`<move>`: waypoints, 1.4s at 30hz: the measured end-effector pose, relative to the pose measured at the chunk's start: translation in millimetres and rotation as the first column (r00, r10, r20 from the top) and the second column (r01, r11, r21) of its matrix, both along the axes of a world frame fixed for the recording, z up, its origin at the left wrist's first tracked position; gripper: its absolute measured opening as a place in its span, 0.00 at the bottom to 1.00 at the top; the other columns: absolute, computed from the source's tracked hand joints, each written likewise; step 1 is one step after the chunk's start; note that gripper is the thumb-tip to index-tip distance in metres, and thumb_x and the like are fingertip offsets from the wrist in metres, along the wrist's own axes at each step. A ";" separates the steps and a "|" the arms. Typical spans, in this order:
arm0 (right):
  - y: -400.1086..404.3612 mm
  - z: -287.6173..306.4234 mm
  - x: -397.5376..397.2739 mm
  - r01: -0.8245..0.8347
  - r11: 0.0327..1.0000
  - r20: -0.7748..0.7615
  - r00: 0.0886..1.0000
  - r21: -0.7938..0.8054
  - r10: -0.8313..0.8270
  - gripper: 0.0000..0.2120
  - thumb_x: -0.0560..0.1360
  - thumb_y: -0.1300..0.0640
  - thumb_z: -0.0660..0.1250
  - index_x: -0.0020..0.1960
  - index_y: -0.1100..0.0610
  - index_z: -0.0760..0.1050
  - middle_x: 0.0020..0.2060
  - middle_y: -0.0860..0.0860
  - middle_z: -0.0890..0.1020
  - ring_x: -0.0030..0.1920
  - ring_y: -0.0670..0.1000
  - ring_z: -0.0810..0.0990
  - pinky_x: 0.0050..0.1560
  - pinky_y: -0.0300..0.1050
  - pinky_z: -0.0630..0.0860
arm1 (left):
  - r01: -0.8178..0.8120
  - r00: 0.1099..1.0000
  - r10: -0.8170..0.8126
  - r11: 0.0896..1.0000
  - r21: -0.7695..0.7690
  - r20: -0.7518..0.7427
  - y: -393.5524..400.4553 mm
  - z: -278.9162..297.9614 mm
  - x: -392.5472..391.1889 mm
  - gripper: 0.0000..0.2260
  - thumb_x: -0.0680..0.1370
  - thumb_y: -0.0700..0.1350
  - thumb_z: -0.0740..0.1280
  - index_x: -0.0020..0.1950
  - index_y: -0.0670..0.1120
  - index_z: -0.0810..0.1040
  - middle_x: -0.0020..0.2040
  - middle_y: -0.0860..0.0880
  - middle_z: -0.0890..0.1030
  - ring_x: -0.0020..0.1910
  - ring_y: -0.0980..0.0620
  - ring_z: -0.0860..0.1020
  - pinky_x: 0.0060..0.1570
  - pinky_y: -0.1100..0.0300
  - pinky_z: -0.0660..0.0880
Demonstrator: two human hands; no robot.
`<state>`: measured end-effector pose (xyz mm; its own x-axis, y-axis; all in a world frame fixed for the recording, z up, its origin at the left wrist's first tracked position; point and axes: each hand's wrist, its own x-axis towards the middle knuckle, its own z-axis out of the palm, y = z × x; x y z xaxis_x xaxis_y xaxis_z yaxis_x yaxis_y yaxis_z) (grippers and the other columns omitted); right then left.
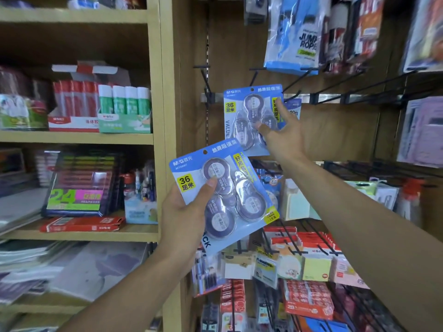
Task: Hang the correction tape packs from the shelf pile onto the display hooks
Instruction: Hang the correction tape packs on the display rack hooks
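Observation:
My left hand (184, 212) grips a blue correction tape pack (225, 192) by its lower left side, thumb across the front; the pack is tilted and holds three round tape dispensers. Higher up, my right hand (280, 133) holds a second, matching pack (249, 113), thumb on its front and fingers behind its right edge. That pack's hang hole sits level with the black display hooks (206, 80) on the metal rail (359, 98). Whether the hole is on a hook cannot be seen. Behind the right hand hangs another blue pack (293, 109).
Wooden shelves on the left carry glue stick boxes (124, 109), marker sets (79, 185) and notebooks. A wooden upright (165, 92) divides the shelves from the hook wall. Jump rope packs (294, 34) hang above; sticky notes (316, 267) and more hooks crowd below.

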<state>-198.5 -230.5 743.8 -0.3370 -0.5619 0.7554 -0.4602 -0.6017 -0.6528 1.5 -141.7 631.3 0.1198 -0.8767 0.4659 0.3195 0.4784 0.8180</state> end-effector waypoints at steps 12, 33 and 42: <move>-11.1 -1.4 -5.0 -0.010 1.000 0.064 0.998 0.004 0.010 0.36 0.75 0.54 0.75 0.79 0.50 0.64 0.74 0.47 0.70 0.70 0.43 0.70 0.70 0.37 0.66 | 0.002 0.999 0.000 0.999 -0.048 0.046 -4.4 15.1 -3.1 0.08 0.80 0.44 0.72 0.59 0.51 0.83 0.53 0.52 0.89 0.53 0.49 0.87 0.60 0.43 0.81; -78.1 28.9 -38.5 0.352 0.858 -0.552 0.828 0.374 -0.099 0.37 0.81 0.45 0.64 0.83 0.47 0.49 0.77 0.55 0.69 0.75 0.59 0.68 0.70 0.49 0.67 | 0.031 0.995 -0.023 0.997 -0.072 0.102 -31.7 37.6 -19.2 0.08 0.79 0.45 0.73 0.58 0.51 0.84 0.53 0.52 0.89 0.55 0.48 0.87 0.63 0.42 0.80; -16.7 20.6 -41.5 0.101 0.958 -0.295 0.955 0.268 -0.018 0.22 0.78 0.48 0.70 0.70 0.50 0.75 0.58 0.53 0.80 0.39 0.53 0.81 0.53 0.58 0.82 | 0.052 0.997 -0.050 0.998 -0.043 0.060 -42.2 32.9 -39.2 0.10 0.79 0.43 0.73 0.60 0.46 0.83 0.54 0.51 0.89 0.56 0.47 0.86 0.63 0.43 0.80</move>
<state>-240.0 -247.2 764.4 -0.1687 -0.7484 0.6414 -0.6818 -0.3814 -0.6243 -37.7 -183.9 664.2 0.0465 -0.8590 0.5098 0.2964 0.4992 0.8142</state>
